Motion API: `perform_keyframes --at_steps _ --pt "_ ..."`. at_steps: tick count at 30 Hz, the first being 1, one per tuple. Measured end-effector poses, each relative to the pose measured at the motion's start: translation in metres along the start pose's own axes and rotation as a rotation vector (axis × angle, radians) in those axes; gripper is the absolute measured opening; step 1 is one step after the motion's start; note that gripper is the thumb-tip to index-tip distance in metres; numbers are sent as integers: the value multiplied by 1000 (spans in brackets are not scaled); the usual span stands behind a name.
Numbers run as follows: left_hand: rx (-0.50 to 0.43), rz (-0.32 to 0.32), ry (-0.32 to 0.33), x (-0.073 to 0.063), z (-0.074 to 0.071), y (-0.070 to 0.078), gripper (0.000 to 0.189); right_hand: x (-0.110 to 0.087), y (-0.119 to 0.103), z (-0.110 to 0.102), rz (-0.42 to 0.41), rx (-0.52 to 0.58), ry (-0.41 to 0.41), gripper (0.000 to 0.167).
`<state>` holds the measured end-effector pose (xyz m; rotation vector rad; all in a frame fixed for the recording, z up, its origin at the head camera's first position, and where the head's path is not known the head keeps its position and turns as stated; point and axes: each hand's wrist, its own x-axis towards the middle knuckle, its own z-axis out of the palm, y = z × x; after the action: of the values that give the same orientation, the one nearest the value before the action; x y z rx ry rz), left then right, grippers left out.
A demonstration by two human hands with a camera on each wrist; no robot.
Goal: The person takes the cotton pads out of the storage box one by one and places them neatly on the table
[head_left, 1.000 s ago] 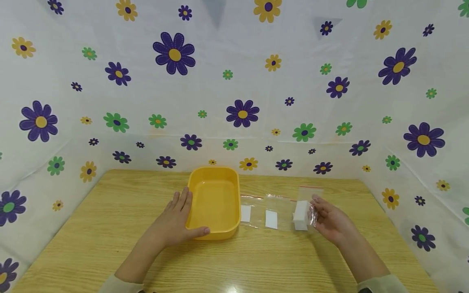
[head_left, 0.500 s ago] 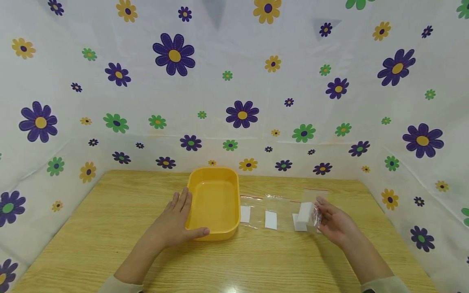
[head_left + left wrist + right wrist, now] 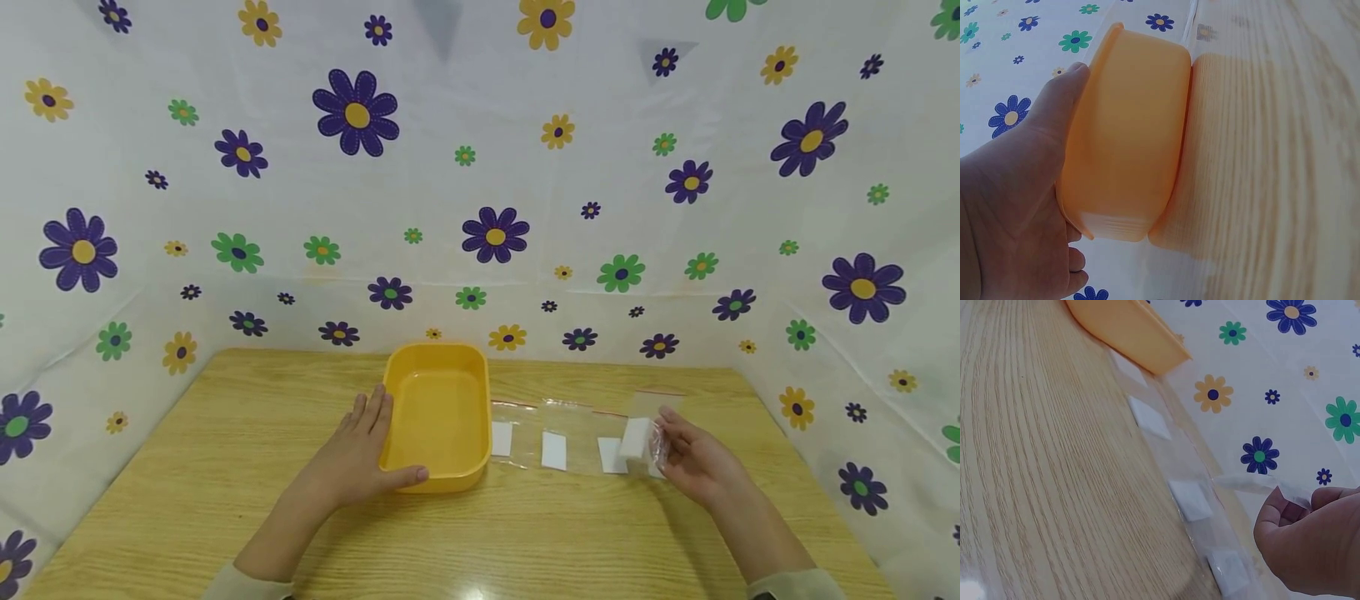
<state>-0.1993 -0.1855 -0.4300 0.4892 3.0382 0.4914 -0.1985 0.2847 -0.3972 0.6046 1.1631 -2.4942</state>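
Observation:
My left hand (image 3: pixel 358 454) rests against a yellow plastic basin (image 3: pixel 489 417), fingers spread straight along its left side and thumb on the near rim. In the left wrist view the thumb lies over the edge of the basin (image 3: pixel 1129 125). My right hand (image 3: pixel 701 462) pinches a clear zip-lock bag with a white block-like piece inside (image 3: pixel 636 440), raised above the table. In the right wrist view this bag (image 3: pixel 1250 483) shows nearly edge-on between thumb and fingers of the hand (image 3: pixel 1310 537). Similar bags (image 3: pixel 555 450) with flat white pieces lie beneath and left of it.
Several zip-lock bags (image 3: pixel 1192 499) form a row on the wooden table (image 3: pixel 480 533), running rightward from the basin. A white cloth with printed flowers (image 3: pixel 480 183) hangs behind and at both sides of the table.
My right hand has moved steadily to the right with the pinched bag, uncovering more of the white piece lying beneath it. My left hand and the basin have stayed put.

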Motion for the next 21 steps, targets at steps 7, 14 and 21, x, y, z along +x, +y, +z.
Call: perform_keyframes --at_steps 7,14,21 --pt "-4 -1 -11 1 1 1 127 0 -5 -11 5 0 10 35" --pt "1 -7 -16 1 0 1 127 0 -9 -23 25 -9 24 36" --pt "-2 -5 -9 0 -1 0 127 3 -13 -35 34 -13 20 36"
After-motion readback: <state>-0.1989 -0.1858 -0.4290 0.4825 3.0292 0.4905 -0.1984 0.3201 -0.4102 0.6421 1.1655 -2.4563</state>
